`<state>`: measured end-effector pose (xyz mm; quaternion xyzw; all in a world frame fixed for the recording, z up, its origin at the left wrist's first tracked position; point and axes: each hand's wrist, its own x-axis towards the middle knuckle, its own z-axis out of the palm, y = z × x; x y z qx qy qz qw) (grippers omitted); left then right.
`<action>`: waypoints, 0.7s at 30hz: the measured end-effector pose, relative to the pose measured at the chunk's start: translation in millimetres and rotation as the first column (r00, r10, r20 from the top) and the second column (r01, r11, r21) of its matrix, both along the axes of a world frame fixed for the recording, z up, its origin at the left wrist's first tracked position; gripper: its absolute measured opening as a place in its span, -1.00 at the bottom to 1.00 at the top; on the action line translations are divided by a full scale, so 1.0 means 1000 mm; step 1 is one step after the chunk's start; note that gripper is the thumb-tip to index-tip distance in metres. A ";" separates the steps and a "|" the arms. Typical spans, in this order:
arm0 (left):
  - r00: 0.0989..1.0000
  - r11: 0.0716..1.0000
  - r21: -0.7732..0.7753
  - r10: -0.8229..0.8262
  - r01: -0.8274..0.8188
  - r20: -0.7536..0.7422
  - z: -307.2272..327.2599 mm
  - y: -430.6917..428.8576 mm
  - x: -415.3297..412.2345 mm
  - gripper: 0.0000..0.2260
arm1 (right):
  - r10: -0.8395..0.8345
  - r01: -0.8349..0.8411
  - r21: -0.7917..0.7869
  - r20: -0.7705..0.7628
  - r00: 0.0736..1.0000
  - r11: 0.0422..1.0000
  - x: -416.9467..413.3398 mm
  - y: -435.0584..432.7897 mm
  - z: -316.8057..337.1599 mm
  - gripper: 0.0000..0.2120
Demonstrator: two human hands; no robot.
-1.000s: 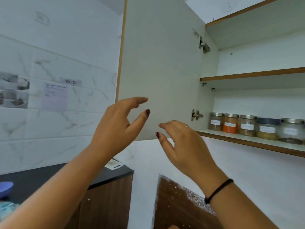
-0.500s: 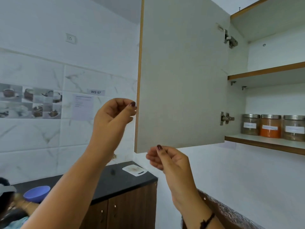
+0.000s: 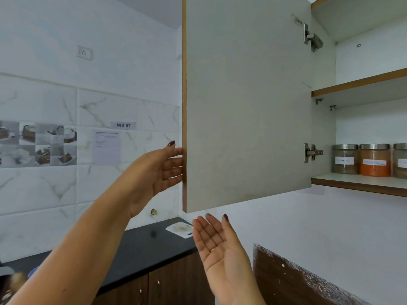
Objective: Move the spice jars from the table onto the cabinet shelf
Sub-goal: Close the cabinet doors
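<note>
Change, left hand: we note the left hand has uncurled since half a second ago; its fingers now lie straight, tips against the free edge of the cabinet door; whether they reach round behind that edge we cannot tell
Change, right hand: the right hand has turned palm up with fingers spread and straight, just below the door's lower corner, seemingly apart from it
Change, view: our view has swung left; a second ago we counted five jars, now three show, the last cut by the frame edge
Hands, state: both wide and empty; neither holds a jar
Spice jars: the spice jars stand upright in a row on the cabinet shelf, steel lids on, white labels facing out
Jars relative to hands: well to the right of both hands, beyond the full width of the open door and past its lower hinge
Table: not in view; only a dark worktop lies below left, with no jar we can make out on it
Meaning for task: we judge the placing done for the jars we see; the hands at the door suggest it is about to be swung shut
Caution: jars off frame cannot be checked
</note>
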<state>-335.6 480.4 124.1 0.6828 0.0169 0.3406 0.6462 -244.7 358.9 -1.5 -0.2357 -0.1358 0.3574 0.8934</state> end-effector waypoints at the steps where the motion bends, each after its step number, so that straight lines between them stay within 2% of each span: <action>1: 0.999 0.999 -0.006 -0.040 0.040 -0.017 0.002 0.001 0.002 -0.63 | 0.036 -0.035 0.034 -0.022 0.999 0.999 -0.001 0.003 0.001 -0.61; 4: 0.990 0.992 0.023 -0.125 0.126 -0.058 0.006 0.004 0.009 -0.52 | 0.120 -0.106 0.154 -0.089 0.989 0.982 -0.005 0.012 0.001 -0.58; 8: 0.989 0.986 0.102 -0.126 0.134 -0.077 0.011 0.003 0.018 -0.54 | 0.172 -0.126 0.323 -0.117 0.978 0.938 -0.008 0.020 0.002 -0.58; 11: 0.994 0.986 0.142 -0.079 0.089 -0.075 0.011 0.001 0.023 -0.58 | 0.146 -0.097 0.357 -0.113 0.983 0.929 -0.005 0.032 -0.001 -0.59; 14: 0.995 0.990 0.104 -0.093 0.097 -0.039 0.007 0.002 0.026 -0.59 | 0.134 -0.077 0.383 -0.125 0.983 0.921 -0.003 0.040 0.000 -0.62; 21: 0.995 0.989 0.110 -0.093 0.095 -0.016 0.000 -0.007 0.027 -0.57 | 0.148 -0.037 0.446 -0.217 0.965 0.894 -0.003 0.052 -0.001 -0.60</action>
